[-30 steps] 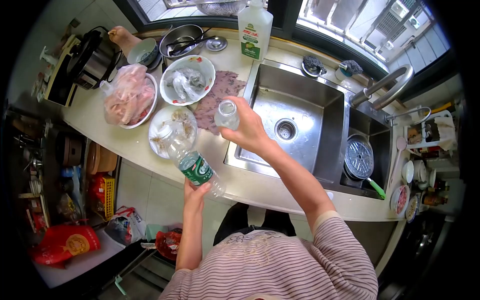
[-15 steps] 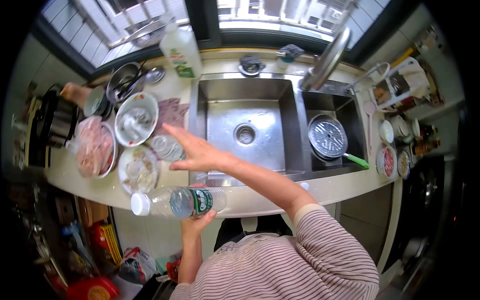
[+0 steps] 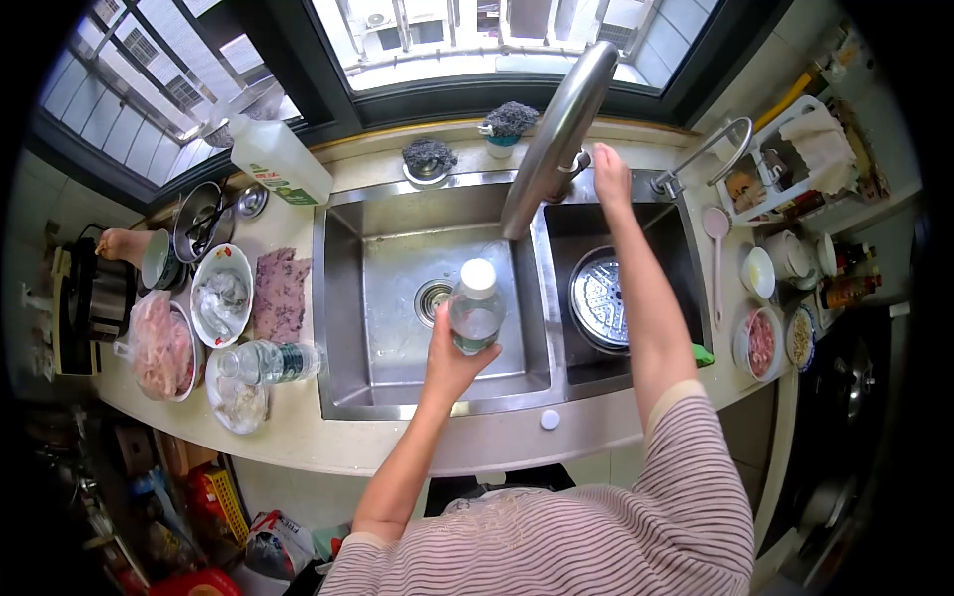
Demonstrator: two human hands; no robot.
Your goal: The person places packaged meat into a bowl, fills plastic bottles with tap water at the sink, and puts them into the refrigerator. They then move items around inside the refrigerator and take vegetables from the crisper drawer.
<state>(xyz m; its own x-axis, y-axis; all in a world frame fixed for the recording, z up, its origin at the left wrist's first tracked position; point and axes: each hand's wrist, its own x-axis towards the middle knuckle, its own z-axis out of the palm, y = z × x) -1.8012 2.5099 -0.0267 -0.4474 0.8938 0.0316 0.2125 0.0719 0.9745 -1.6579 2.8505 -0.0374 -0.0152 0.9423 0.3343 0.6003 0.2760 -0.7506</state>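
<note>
My left hand (image 3: 459, 363) is wrapped round a clear plastic bottle (image 3: 477, 313) with a white cap, held tilted over the large sink basin (image 3: 388, 368). At the base of the tall metal faucet (image 3: 558, 139), my right hand (image 3: 613, 181) is closed at the faucet handle (image 3: 574, 171); its fingertips are partly hidden. No stream of water shows below the spout. A second clear bottle (image 3: 270, 364) with a dark green label is on the counter left of the sink. Near the front edge lies a loose white cap (image 3: 550, 419).
A perforated metal steamer pan (image 3: 599, 298) sits in the small basin. Bowls crowd the left counter beside a pink cloth (image 3: 282, 295) and a large white jug (image 3: 281, 162). To the right are a pale ladle (image 3: 716, 248) and a bowl of meat (image 3: 760, 343).
The capped bottle has gone from lying sideways before the counter to tilted over the basin. My right hand has moved from above the left counter to the faucet. The view has shifted.
</note>
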